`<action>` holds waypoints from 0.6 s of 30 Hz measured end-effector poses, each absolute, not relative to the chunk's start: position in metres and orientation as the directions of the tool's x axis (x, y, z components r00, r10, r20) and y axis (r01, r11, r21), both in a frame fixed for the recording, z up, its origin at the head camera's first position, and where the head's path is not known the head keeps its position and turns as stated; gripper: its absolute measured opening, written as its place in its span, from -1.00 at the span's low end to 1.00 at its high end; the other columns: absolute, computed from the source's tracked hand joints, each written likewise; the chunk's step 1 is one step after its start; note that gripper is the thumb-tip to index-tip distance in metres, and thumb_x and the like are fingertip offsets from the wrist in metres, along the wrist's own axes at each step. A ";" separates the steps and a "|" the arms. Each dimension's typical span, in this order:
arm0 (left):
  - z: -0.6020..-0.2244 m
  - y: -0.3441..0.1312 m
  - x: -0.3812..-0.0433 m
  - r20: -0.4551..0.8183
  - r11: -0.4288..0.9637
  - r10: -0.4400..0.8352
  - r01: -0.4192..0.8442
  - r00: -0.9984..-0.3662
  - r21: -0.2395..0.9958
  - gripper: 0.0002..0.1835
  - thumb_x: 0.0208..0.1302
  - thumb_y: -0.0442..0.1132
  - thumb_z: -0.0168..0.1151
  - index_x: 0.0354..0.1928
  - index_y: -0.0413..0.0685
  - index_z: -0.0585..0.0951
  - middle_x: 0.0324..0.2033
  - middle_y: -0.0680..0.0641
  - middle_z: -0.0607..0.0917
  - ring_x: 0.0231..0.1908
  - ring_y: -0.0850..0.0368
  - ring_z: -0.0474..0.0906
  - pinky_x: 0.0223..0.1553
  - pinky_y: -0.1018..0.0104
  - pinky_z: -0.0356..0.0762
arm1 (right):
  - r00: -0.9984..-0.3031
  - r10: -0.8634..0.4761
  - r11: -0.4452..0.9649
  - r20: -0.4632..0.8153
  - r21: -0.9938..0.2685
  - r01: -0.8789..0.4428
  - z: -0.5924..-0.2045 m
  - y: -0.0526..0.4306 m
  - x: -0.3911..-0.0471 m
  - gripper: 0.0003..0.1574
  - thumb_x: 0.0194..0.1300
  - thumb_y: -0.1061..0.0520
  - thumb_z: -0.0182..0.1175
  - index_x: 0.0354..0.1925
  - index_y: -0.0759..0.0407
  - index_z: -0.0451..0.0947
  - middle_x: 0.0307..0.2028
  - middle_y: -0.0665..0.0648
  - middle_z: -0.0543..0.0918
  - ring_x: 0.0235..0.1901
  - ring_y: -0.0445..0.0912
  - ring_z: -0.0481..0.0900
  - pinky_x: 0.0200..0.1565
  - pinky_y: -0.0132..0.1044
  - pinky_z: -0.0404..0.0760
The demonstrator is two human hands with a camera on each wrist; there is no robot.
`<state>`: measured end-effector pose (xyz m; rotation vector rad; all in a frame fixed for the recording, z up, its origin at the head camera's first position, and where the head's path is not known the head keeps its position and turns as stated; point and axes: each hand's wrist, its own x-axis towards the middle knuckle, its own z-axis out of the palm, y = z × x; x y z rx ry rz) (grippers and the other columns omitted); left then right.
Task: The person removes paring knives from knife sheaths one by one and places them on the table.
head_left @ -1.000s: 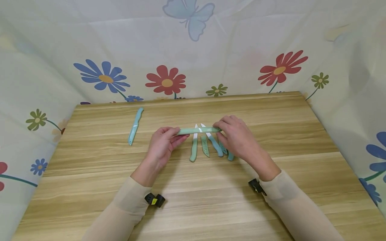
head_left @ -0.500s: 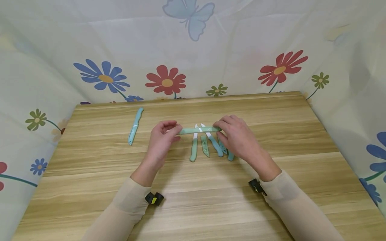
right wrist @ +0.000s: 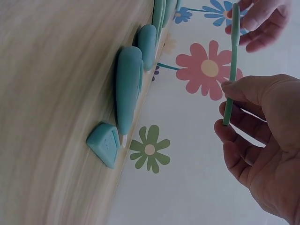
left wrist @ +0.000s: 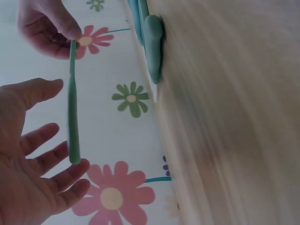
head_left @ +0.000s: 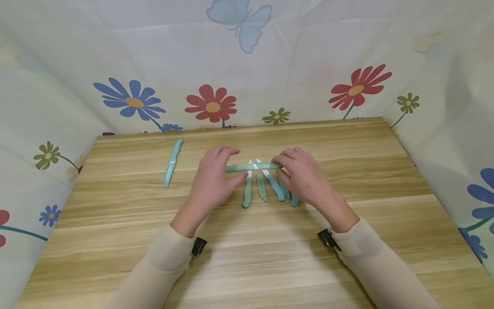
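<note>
R hand (head_left: 306,178) pinches grn sheath (head_left: 268,166) w/ grn knife (head_left: 240,168) in.

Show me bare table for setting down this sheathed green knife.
Bare wood lies between the sheathed blue knife and the table's left edge, and between the right hand and right edge. Crowded: the middle, where unsheathed knives and loose sheaths lie.

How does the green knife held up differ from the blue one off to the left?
The raised knife is green; the left knife is light blue.
The raised knife is pinched in the right grip; the left knife lies on the table.
In the head view, the raised knife's sheath points right; the left knife's points downward.
Both are sheathed.
</note>
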<state>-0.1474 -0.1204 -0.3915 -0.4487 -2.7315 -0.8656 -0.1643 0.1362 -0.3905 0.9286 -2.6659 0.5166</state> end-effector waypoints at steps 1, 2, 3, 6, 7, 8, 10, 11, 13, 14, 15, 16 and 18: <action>-0.390 -0.119 -0.148 0.331 0.794 0.241 0.382 -0.912 0.473 -0.34 0.22 -0.08 0.62 0.31 -0.13 0.60 0.24 -0.14 0.59 0.31 -0.16 0.44 0.35 -0.12 0.40 | -0.758 -0.542 0.731 0.363 -0.240 -0.639 -0.391 0.136 -0.164 -0.72 0.38 0.23 0.44 0.04 0.24 0.74 -0.02 0.17 0.74 -0.01 0.12 0.63 0.11 0.03 0.61; -0.389 -0.117 -0.148 0.343 0.808 0.266 0.403 -0.901 0.429 -0.34 0.22 -0.08 0.62 0.30 -0.14 0.61 0.22 -0.15 0.60 0.28 -0.18 0.46 0.33 -0.12 0.42 | -0.758 -0.543 0.732 0.361 -0.238 -0.638 -0.391 0.136 -0.164 -0.71 0.38 0.23 0.45 0.05 0.24 0.74 -0.02 0.17 0.74 -0.01 0.12 0.63 0.10 0.03 0.61; -0.388 -0.116 -0.149 0.352 0.819 0.291 0.421 -0.890 0.389 -0.36 0.22 -0.08 0.62 0.29 -0.15 0.61 0.20 -0.15 0.61 0.26 -0.18 0.48 0.30 -0.13 0.44 | -0.758 -0.545 0.733 0.359 -0.235 -0.638 -0.391 0.136 -0.164 -0.71 0.38 0.23 0.45 0.05 0.24 0.74 -0.02 0.17 0.74 -0.01 0.12 0.63 0.10 0.03 0.61; -0.387 -0.111 -0.149 0.363 0.841 0.351 0.461 -0.863 0.283 -0.40 0.25 -0.08 0.59 0.26 -0.15 0.63 0.15 -0.16 0.63 0.19 -0.20 0.52 0.22 -0.12 0.52 | -0.759 -0.546 0.737 0.354 -0.229 -0.636 -0.391 0.136 -0.164 -0.70 0.37 0.22 0.45 0.05 0.24 0.74 -0.02 0.17 0.73 -0.01 0.12 0.63 0.10 0.03 0.62; -0.387 -0.110 -0.150 0.364 0.846 0.366 0.469 -0.856 0.253 -0.42 0.27 -0.09 0.58 0.25 -0.15 0.63 0.13 -0.15 0.63 0.17 -0.19 0.53 0.20 -0.10 0.54 | -0.760 -0.545 0.738 0.353 -0.228 -0.635 -0.391 0.136 -0.164 -0.70 0.37 0.22 0.46 0.05 0.24 0.74 -0.02 0.17 0.73 -0.01 0.12 0.63 0.10 0.03 0.62; -0.388 -0.109 -0.150 0.364 0.851 0.379 0.475 -0.851 0.225 -0.44 0.28 -0.09 0.57 0.24 -0.14 0.63 0.12 -0.14 0.63 0.15 -0.18 0.53 0.17 -0.08 0.55 | -0.763 -0.544 0.741 0.350 -0.226 -0.632 -0.391 0.136 -0.164 -0.70 0.37 0.22 0.46 0.06 0.23 0.74 -0.02 0.16 0.73 -0.01 0.12 0.63 0.10 0.03 0.62; -0.389 -0.106 -0.150 0.362 0.859 0.392 0.477 -0.845 0.183 -0.47 0.29 -0.09 0.56 0.21 -0.14 0.64 0.08 -0.13 0.64 0.10 -0.16 0.54 0.12 -0.04 0.58 | -0.766 -0.543 0.744 0.345 -0.225 -0.629 -0.392 0.136 -0.164 -0.70 0.38 0.21 0.45 0.06 0.23 0.74 -0.02 0.16 0.73 -0.01 0.12 0.63 0.10 0.03 0.61; -0.389 -0.105 -0.149 0.360 0.862 0.396 0.477 -0.845 0.171 -0.49 0.30 -0.09 0.56 0.20 -0.14 0.65 0.07 -0.12 0.64 0.08 -0.15 0.54 0.10 -0.02 0.58 | -0.766 -0.543 0.745 0.343 -0.224 -0.628 -0.392 0.136 -0.164 -0.70 0.39 0.20 0.45 0.06 0.22 0.74 -0.02 0.16 0.73 -0.01 0.12 0.62 0.11 0.03 0.61; -0.390 -0.104 -0.149 0.356 0.867 0.398 0.474 -0.845 0.156 -0.50 0.30 -0.10 0.56 0.19 -0.14 0.66 0.04 -0.10 0.64 0.06 -0.12 0.55 0.08 0.01 0.59 | -0.764 -0.545 0.744 0.345 -0.222 -0.630 -0.392 0.135 -0.164 -0.70 0.40 0.19 0.44 0.06 0.22 0.74 -0.01 0.16 0.73 -0.01 0.12 0.63 0.11 0.02 0.61; -0.391 -0.103 -0.149 0.355 0.869 0.398 0.472 -0.846 0.151 -0.51 0.30 -0.11 0.55 0.19 -0.14 0.66 0.03 -0.10 0.64 0.05 -0.11 0.55 0.07 0.02 0.59 | -0.762 -0.545 0.743 0.348 -0.221 -0.632 -0.392 0.135 -0.164 -0.71 0.40 0.19 0.44 0.06 0.22 0.74 -0.02 0.16 0.73 -0.01 0.12 0.63 0.10 0.02 0.61; -0.391 -0.103 -0.149 0.354 0.870 0.398 0.470 -0.846 0.146 -0.52 0.31 -0.11 0.55 0.18 -0.14 0.66 0.02 -0.10 0.64 0.04 -0.11 0.55 0.06 0.03 0.60 | -0.760 -0.546 0.740 0.353 -0.222 -0.635 -0.392 0.135 -0.164 -0.71 0.39 0.20 0.44 0.06 0.22 0.74 -0.02 0.16 0.74 -0.01 0.12 0.63 0.10 0.02 0.61; -0.392 -0.103 -0.149 0.353 0.872 0.398 0.468 -0.847 0.141 -0.52 0.31 -0.12 0.55 0.18 -0.14 0.66 0.02 -0.10 0.64 0.04 -0.11 0.55 0.05 0.03 0.60 | -0.758 -0.546 0.739 0.356 -0.222 -0.636 -0.392 0.135 -0.164 -0.71 0.39 0.20 0.44 0.06 0.22 0.74 -0.02 0.16 0.74 -0.02 0.12 0.63 0.10 0.02 0.61; -0.393 -0.102 -0.149 0.353 0.874 0.401 0.468 -0.846 0.130 -0.54 0.31 -0.12 0.55 0.17 -0.14 0.67 0.01 -0.10 0.65 0.03 -0.10 0.55 0.05 0.03 0.60 | -0.756 -0.545 0.736 0.362 -0.224 -0.638 -0.392 0.135 -0.164 -0.71 0.39 0.20 0.45 0.06 0.22 0.74 -0.02 0.15 0.74 -0.02 0.11 0.63 0.09 0.01 0.61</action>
